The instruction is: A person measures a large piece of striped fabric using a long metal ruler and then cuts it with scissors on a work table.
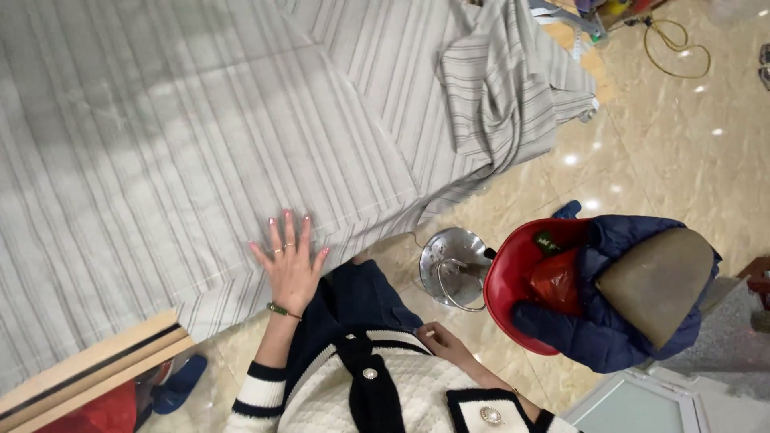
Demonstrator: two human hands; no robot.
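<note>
A large sheet of grey striped fabric (176, 136) lies spread flat over a table, with a bunched fold (501, 96) at the far right. My left hand (290, 261) rests flat on the fabric near its front edge, fingers spread, with rings and a green bracelet at the wrist. My right hand (439, 338) is down by my waist, fingers curled against my white and navy knit top; I cannot tell whether it pinches anything.
A red chair (513, 281) to the right carries a navy padded jacket (609, 329) and a tan bag (658, 281). A steel stool base (453, 269) stands on the glossy tile floor. A wooden board (88, 361) and blue slipper (180, 383) are at lower left. A yellow cord (678, 48) lies at top right.
</note>
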